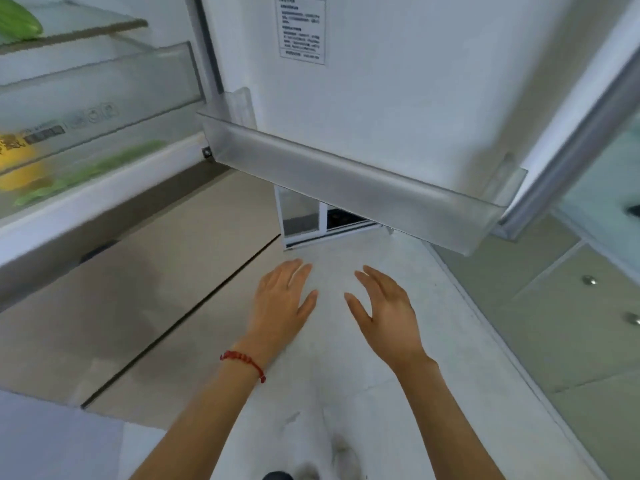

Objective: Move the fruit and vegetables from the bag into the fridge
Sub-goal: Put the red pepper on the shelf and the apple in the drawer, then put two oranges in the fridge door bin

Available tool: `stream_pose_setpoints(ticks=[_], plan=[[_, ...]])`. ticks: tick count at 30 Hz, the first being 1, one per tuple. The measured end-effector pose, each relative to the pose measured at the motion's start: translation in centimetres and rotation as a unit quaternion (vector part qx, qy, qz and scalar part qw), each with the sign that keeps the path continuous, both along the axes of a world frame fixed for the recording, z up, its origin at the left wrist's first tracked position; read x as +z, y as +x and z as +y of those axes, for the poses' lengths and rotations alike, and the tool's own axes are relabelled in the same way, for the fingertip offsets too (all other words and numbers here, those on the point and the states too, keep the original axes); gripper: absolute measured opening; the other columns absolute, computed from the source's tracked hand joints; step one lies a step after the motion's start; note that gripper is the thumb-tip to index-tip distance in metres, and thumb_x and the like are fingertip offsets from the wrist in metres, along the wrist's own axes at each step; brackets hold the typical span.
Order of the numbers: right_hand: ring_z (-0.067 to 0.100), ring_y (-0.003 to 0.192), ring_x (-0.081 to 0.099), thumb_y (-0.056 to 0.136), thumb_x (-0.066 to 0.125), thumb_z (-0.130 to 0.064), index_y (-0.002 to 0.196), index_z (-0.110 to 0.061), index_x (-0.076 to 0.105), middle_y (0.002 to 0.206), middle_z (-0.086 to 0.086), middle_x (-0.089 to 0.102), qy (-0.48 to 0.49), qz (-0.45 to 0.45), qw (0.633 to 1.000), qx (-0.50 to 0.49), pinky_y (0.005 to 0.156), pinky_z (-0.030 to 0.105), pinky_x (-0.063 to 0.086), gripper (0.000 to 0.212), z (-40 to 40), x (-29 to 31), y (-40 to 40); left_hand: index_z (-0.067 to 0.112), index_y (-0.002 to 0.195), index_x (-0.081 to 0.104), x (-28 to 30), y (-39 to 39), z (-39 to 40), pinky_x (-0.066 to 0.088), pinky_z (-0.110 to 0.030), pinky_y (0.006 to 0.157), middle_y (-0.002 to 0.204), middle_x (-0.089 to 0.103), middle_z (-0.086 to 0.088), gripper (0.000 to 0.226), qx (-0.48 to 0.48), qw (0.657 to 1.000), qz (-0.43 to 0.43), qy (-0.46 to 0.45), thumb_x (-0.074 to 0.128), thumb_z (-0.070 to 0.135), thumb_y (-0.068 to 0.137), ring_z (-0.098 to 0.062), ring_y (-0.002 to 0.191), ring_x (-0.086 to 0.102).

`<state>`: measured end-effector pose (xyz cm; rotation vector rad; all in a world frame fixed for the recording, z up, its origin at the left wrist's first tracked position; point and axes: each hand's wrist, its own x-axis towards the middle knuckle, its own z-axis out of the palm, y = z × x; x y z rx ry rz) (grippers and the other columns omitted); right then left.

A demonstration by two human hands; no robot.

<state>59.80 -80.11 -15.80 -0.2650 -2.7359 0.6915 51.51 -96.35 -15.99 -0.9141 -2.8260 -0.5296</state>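
Observation:
The open fridge fills the upper left, with a clear crisper drawer [104, 98] holding a yellow fruit [20, 168] and green vegetables [104, 166]. A green vegetable [17, 19] lies on the glass shelf above. My left hand [282, 299], with a red cord on its wrist, hovers open over the pale floor. My right hand [384, 306] hovers beside it, fingers apart and empty. The bag is out of view.
The fridge's right door [398, 81] stands open ahead, its frosted door bin [346, 188] jutting out above my hands. Closed beige lower drawers [156, 289] sit below the fridge compartment. Pale green cabinets with round knobs [588, 280] line the right side.

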Motion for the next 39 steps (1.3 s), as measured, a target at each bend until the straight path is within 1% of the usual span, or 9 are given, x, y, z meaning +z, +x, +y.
stream_pose_setpoints(ticks=[4,6,9,12,16,20,27,39], plan=[[0.030,0.112,0.059,0.092,0.029,-0.052,0.116,-0.010,0.060,0.123,0.012,0.061,-0.003,-0.003,0.995,-0.100,0.094,0.042,0.044,0.058,0.6,-0.6,3.8,0.003,0.115,0.059,-1.0,0.9,2.7,0.048,-0.046,0.086,0.115,0.063,-0.017,0.053,-0.108,0.994,-0.004,0.007,0.028,0.040,0.093,-0.032,0.104,0.061],[0.031,0.113,0.058,0.090,0.035,-0.048,0.117,-0.009,0.060,0.124,0.012,0.060,-0.004,-0.013,0.988,-0.155,0.095,0.041,0.043,0.053,1.4,-1.0,6.0,0.004,0.117,0.057,-1.3,1.7,4.5,0.048,-0.044,0.088,0.118,0.061,-0.017,0.050,-0.159,0.987,-0.012,0.012,0.033,0.038,0.089,-0.033,0.107,0.060],[0.031,0.115,0.056,0.089,0.036,-0.044,0.119,-0.008,0.058,0.127,0.012,0.058,-0.004,-0.027,0.972,-0.232,0.098,0.040,0.040,0.052,2.5,-1.2,9.7,0.005,0.119,0.056,-1.6,3.5,7.4,0.048,-0.042,0.089,0.120,0.060,-0.016,0.047,-0.228,0.973,-0.013,0.019,0.039,0.036,0.088,-0.032,0.109,0.058],[0.030,0.117,0.054,0.089,0.035,-0.045,0.121,-0.008,0.056,0.128,0.012,0.057,-0.008,-0.027,0.952,-0.304,0.099,0.039,0.040,0.053,3.8,-1.2,13.4,0.005,0.120,0.055,-1.9,5.6,10.6,0.047,-0.041,0.090,0.123,0.059,-0.016,0.042,-0.292,0.956,-0.013,0.021,0.048,0.032,0.087,-0.031,0.112,0.056],[0.030,0.116,0.054,0.088,0.035,-0.046,0.122,-0.009,0.055,0.127,0.011,0.058,-0.009,-0.029,0.919,-0.394,0.097,0.038,0.041,0.054,5.6,-1.4,18.2,0.005,0.117,0.057,-2.1,8.9,15.3,0.049,-0.040,0.087,0.118,0.061,-0.016,0.049,-0.380,0.925,-0.019,0.015,0.037,0.038,0.087,-0.031,0.109,0.059],[0.030,0.113,0.056,0.087,0.037,-0.046,0.120,-0.010,0.056,0.125,0.011,0.059,0.002,-0.026,0.880,-0.474,0.095,0.039,0.043,0.052,7.6,-1.5,23.4,0.004,0.116,0.057,-2.3,13.1,20.2,0.048,-0.040,0.089,0.118,0.061,-0.015,0.049,-0.454,0.891,-0.020,0.023,0.037,0.038,0.086,-0.031,0.109,0.058],[0.031,0.112,0.057,0.087,0.037,-0.046,0.118,-0.010,0.057,0.123,0.011,0.060,0.019,-0.016,0.819,-0.573,0.093,0.040,0.045,0.052,12.1,-1.4,33.0,0.005,0.113,0.059,-2.2,22.0,28.5,0.048,-0.039,0.087,0.114,0.063,-0.014,0.047,-0.537,0.842,-0.014,0.043,0.039,0.037,0.084,-0.030,0.105,0.061],[0.031,0.113,0.057,0.087,0.037,-0.045,0.117,-0.009,0.058,0.124,0.013,0.060,0.033,-0.038,0.747,-0.663,0.094,0.040,0.044,0.052,20.6,-1.5,48.8,0.005,0.113,0.060,-2.5,37.3,41.5,0.049,-0.040,0.086,0.114,0.063,-0.014,0.048,-0.622,0.782,-0.012,0.038,0.038,0.036,0.084,-0.030,0.105,0.061]])
